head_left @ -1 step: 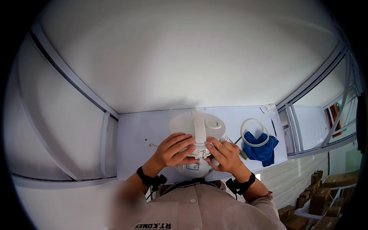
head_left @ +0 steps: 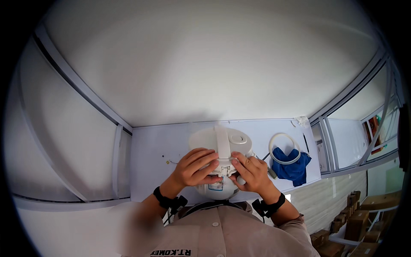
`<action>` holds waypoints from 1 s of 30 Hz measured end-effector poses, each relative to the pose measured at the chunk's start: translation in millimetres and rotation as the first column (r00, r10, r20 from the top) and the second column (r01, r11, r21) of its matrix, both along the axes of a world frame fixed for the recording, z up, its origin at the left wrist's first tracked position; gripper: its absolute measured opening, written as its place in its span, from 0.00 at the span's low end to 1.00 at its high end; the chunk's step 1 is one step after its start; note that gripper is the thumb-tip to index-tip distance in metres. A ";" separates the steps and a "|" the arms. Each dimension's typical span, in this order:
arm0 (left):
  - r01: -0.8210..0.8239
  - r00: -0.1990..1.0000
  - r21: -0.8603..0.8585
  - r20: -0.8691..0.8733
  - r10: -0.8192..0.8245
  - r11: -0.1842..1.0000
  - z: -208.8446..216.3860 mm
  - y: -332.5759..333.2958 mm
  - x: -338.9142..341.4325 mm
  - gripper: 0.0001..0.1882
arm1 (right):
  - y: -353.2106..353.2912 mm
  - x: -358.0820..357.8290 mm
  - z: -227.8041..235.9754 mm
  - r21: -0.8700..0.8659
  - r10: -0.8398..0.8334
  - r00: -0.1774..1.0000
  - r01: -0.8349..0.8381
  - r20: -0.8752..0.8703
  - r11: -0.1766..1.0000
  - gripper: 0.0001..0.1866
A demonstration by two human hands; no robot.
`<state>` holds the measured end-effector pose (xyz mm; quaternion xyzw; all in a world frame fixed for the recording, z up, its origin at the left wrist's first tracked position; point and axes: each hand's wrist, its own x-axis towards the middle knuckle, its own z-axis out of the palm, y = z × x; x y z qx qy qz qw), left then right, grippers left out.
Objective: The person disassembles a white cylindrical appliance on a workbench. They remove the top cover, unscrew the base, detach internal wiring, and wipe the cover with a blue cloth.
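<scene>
The white rounded appliance [head_left: 205,139] stands on the surface [head_left: 147,145] directly before the person, its lid down and handle [head_left: 222,143] lying across the top. Both hands are at its front: the left hand [head_left: 192,167] and right hand [head_left: 251,172] have fingers clamped on the rim, thumbs lower, flanking the catch [head_left: 224,171]. The lid seems seated; whether the catch is fastened, I cannot tell. A white ring [head_left: 284,134] lies apart from it, partly on a blue cloth [head_left: 295,172].
</scene>
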<state>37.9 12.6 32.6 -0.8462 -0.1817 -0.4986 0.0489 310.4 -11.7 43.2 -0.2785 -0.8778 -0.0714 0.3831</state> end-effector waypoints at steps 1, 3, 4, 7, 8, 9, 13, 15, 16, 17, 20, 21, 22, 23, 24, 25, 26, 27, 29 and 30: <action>-0.018 1.000 -0.022 0.008 0.019 1.000 -0.2 -0.6 2.2 0.31 | 1.7 -0.3 0.9 -0.010 -0.004 1.000 0.004 -0.007 1.000 0.37; -0.036 0.999 -0.096 0.015 0.038 0.995 1.4 -1.8 4.8 0.33 | 2.9 -0.9 3.2 -0.033 -0.013 1.000 0.013 -0.013 0.999 0.37; -0.036 0.999 -0.146 0.015 0.038 0.989 3.9 -2.6 5.6 0.33 | 2.9 -1.3 5.2 -0.047 -0.018 1.000 0.017 -0.012 0.999 0.37; -0.041 0.997 -0.250 0.050 0.055 0.967 7.0 -6.5 9.6 0.34 | 3.8 -2.9 13.3 -0.095 -0.026 1.000 0.026 0.002 0.995 0.36; -0.043 0.996 -0.277 0.067 0.064 0.960 7.3 -7.4 11.0 0.34 | 5.0 -3.0 15.3 -0.113 -0.028 1.000 0.029 0.008 0.993 0.36; -0.042 0.995 -0.269 0.078 0.065 0.962 5.6 -7.2 11.2 0.34 | 6.0 -3.3 15.6 -0.122 -0.023 1.000 0.023 -0.001 0.992 0.35; -0.039 0.991 -0.244 0.114 0.068 0.969 -3.7 -7.2 12.3 0.35 | 8.4 -3.4 12.9 -0.124 -0.014 1.000 0.012 -0.017 0.992 0.35; -0.045 0.989 -0.227 0.125 0.075 0.973 -6.8 -8.2 12.2 0.36 | 8.4 -4.2 12.8 -0.115 -0.011 1.000 0.009 -0.018 0.993 0.35; -0.051 0.988 -0.215 0.129 0.080 0.975 -8.8 -8.4 11.9 0.36 | 8.2 -5.9 13.6 -0.114 -0.009 1.000 0.007 -0.020 0.993 0.35; -0.057 0.988 -0.203 0.132 0.085 0.978 -10.1 -8.8 11.5 0.36 | 8.1 -6.8 14.4 -0.113 -0.007 1.000 0.004 -0.022 0.994 0.35; -0.055 0.988 -0.203 0.133 0.083 0.978 -11.1 -9.9 9.3 0.35 | 9.4 -5.1 17.4 -0.131 0.021 1.000 -0.020 0.003 0.991 0.35; -0.035 0.989 -0.228 0.129 0.066 0.973 -8.7 -10.6 8.4 0.35 | 8.3 -4.8 17.0 -0.128 0.014 1.000 -0.014 0.002 0.992 0.35; -0.016 0.991 -0.252 0.126 0.049 0.967 -4.5 -11.7 7.2 0.34 | 6.7 -4.7 15.7 -0.125 0.008 1.000 -0.007 0.002 0.992 0.35; 0.003 0.992 -0.277 0.123 0.032 0.961 -2.1 -12.1 6.7 0.34 | 5.6 -4.6 14.3 -0.122 0.001 1.000 -0.001 0.001 0.993 0.35; -0.003 0.993 -0.276 0.111 0.035 0.961 -2.2 -12.7 6.5 0.33 | 4.8 -4.7 12.8 -0.108 -0.003 1.000 0.002 -0.005 0.994 0.36; -0.009 0.994 -0.275 0.099 0.038 0.961 -2.4 -13.0 6.4 0.32 | 4.2 -4.8 11.1 -0.094 -0.006 1.000 0.005 -0.011 0.996 0.36; -0.015 0.995 -0.274 0.087 0.041 0.962 -2.4 -13.1 6.5 0.31 | 4.0 -4.7 9.5 -0.079 -0.010 1.000 0.009 -0.017 0.997 0.37; -0.021 0.996 -0.258 0.078 0.043 0.966 -3.0 -12.6 7.2 0.30 | 4.0 -4.0 7.4 -0.074 -0.014 1.000 0.012 -0.017 0.997 0.37; -0.032 0.997 -0.226 0.060 0.047 0.974 -3.7 -10.9 9.1 0.29 | 5.3 -2.3 4.3 -0.062 -0.021 1.000 0.020 -0.017 0.998 0.38; -0.033 0.998 -0.218 0.053 0.046 0.975 -3.8 -10.3 9.6 0.29 | 6.6 -2.1 3.3 -0.053 -0.011 1.000 0.010 -0.022 0.999 0.38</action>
